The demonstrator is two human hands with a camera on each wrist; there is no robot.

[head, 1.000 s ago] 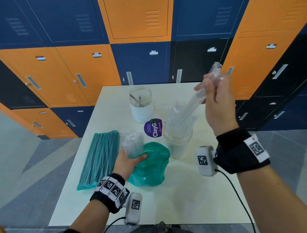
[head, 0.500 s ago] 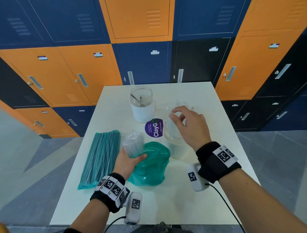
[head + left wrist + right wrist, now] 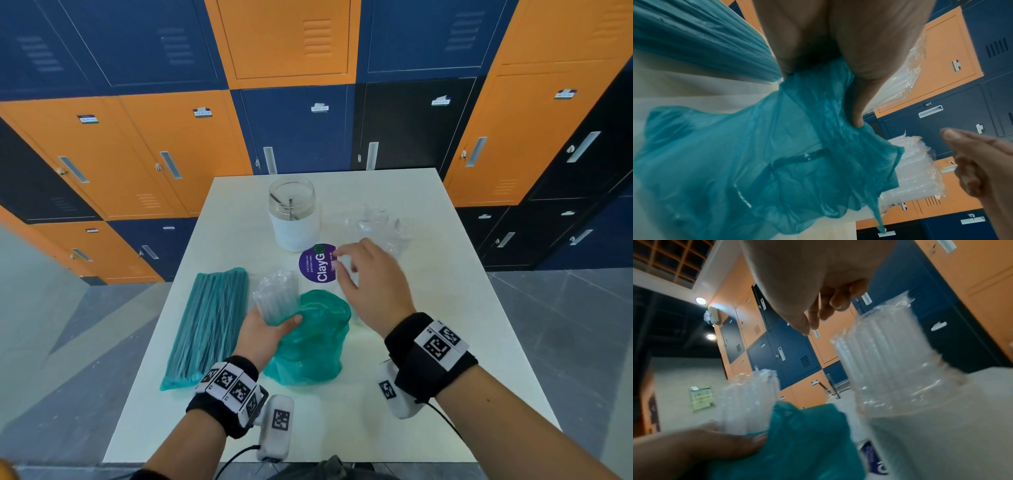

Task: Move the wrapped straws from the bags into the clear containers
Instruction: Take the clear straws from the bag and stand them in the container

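My left hand point(image 3: 274, 325) grips a bundle of clear-wrapped straws point(image 3: 277, 296) through the mouth of a crumpled teal bag point(image 3: 311, 346) in the middle of the table; the thumb presses on the bag. My right hand point(image 3: 359, 284) hovers empty, fingers loosely curled, between that bundle and the clear container point(image 3: 906, 394). The container stands just behind the hand and holds upright wrapped straws point(image 3: 375, 224). In the head view the hand covers most of it. A second, full teal bag of straws point(image 3: 209, 325) lies flat at the left.
A glass jar with a white label point(image 3: 294, 214) holding metal straws stands at the back of the white table point(image 3: 428, 394). A purple round sticker point(image 3: 318, 263) lies in front of it. Orange and blue lockers stand behind the table.
My right hand came down from high with a handful of straws, left them in the clear container, and now moves empty to the left. The left hand has held still.
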